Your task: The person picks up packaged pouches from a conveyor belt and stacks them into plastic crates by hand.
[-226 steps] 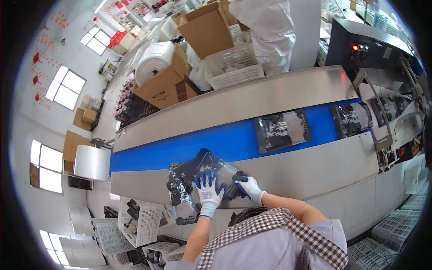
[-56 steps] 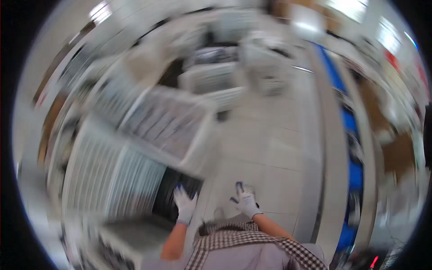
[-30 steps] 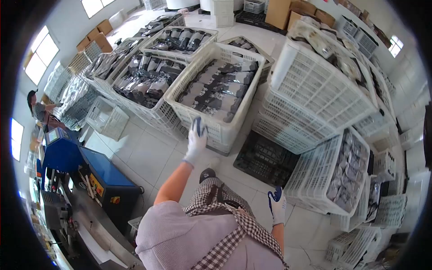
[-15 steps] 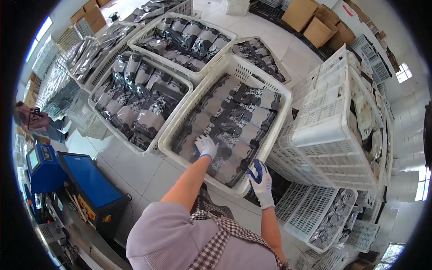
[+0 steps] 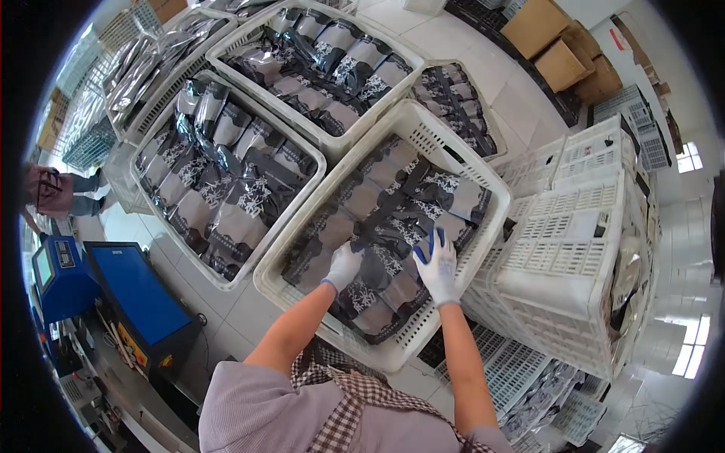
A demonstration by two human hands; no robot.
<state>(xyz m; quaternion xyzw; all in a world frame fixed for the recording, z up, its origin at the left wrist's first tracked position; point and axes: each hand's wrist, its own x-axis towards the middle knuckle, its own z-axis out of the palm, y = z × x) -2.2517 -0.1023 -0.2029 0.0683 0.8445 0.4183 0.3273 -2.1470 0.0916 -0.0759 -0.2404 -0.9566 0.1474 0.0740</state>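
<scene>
Rows of grey-and-black printed plastic pouches [image 5: 377,198] fill the white perforated crate [image 5: 276,266] in front of me. My left hand [image 5: 346,266], in a white glove with blue on the palm side, rests on the pouches near the crate's left-middle part. Its fingertips are turned down and hidden, so any grip does not show. My right hand [image 5: 438,266], gloved the same way, lies over the pouches by the crate's right wall. Its thumb and fingers are spread apart, with nothing visibly held.
Two more crates of similar pouches stand close by, a left crate [image 5: 226,281] and a far crate [image 5: 332,136]. Stacked white crates [image 5: 555,264] rise at the right. A blue-topped machine [image 5: 140,291] is at the left, with another person [image 5: 57,192] beyond it. Cardboard boxes [image 5: 563,64] sit at the back right.
My right hand has left the crate's near right rim and moved inward onto the pouches. The left hand has shifted slightly and its fingers turned downward. The view has moved a little.
</scene>
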